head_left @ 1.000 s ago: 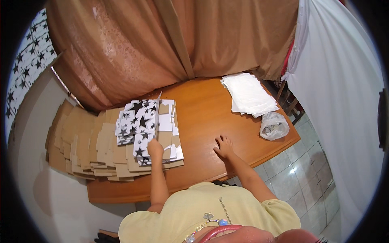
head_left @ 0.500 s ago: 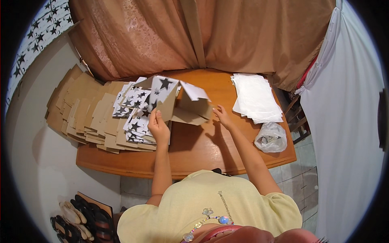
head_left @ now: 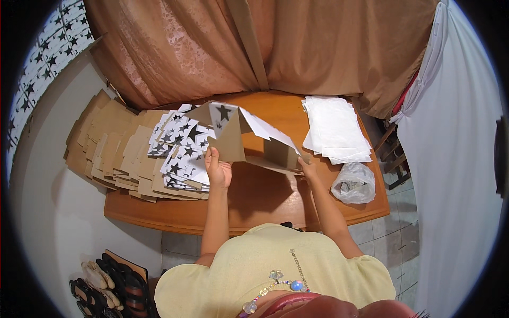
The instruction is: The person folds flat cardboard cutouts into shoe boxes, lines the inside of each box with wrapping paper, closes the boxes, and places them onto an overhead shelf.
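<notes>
Between my two hands, above the wooden table point(head_left: 159, 213), hangs a partly unfolded cardboard box point(head_left: 228, 144), brown on one side and white with black stars on the other. My left hand point(head_left: 218, 168) grips its left end, thumb up against the brown panel. At the right end, my right hand point(head_left: 308, 166) has its fingers closed on the edge of a flap. The box's middle is open, so the tabletop shows through it. Just left of my left hand lies a pile of star-printed flat boxes point(head_left: 183, 130).
Overlapping flat brown cardboard pieces point(head_left: 108, 124) spread over the table's left end. White paper sheets point(head_left: 337, 127) lie at the right, with a clear plastic bag point(head_left: 354, 183) in front of them. Brown curtains point(head_left: 328, 47) hang behind; shoes point(head_left: 119, 281) stand at lower left.
My right hand has gone from open beside the box to gripping its right flap. The box has been pulled wider and shifted right, and my left hand moved slightly right with it.
</notes>
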Available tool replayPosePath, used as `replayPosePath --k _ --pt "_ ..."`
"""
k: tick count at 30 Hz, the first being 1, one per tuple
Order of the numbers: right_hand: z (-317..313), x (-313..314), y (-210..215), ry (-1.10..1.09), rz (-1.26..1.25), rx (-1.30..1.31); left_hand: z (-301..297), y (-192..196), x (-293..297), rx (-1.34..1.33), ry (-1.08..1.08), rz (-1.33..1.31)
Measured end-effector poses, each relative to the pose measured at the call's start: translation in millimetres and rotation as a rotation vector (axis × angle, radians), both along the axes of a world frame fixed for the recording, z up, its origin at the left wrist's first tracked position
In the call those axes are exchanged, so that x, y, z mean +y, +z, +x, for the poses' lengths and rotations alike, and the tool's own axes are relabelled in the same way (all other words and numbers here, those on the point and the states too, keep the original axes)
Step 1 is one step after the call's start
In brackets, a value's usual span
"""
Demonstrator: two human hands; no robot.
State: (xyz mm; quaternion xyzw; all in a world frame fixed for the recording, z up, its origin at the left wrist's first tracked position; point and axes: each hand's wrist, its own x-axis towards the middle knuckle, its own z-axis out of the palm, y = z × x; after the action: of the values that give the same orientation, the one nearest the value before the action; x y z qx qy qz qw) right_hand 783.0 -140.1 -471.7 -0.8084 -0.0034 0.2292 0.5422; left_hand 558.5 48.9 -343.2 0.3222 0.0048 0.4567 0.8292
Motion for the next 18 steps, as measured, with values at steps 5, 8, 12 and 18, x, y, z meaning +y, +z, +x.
replayPosePath --k 5,8,12,18 --pt "28 -9 -11 -0.005 0.453 -0.42 5 -16 16 -0.025 -0.102 -0.206" --pt "22 -15 33 -0.163 0.519 -0.617 -3 -47 40 0.009 -0.084 -0.25" --pt "14 -36 60 -0.248 0.407 -0.624 -17 -81 56 0.087 -0.12 -0.188" --pt "23 -73 2 -0.17 0.092 -0.663 -34 -99 47 0.785 0.189 -0.198"
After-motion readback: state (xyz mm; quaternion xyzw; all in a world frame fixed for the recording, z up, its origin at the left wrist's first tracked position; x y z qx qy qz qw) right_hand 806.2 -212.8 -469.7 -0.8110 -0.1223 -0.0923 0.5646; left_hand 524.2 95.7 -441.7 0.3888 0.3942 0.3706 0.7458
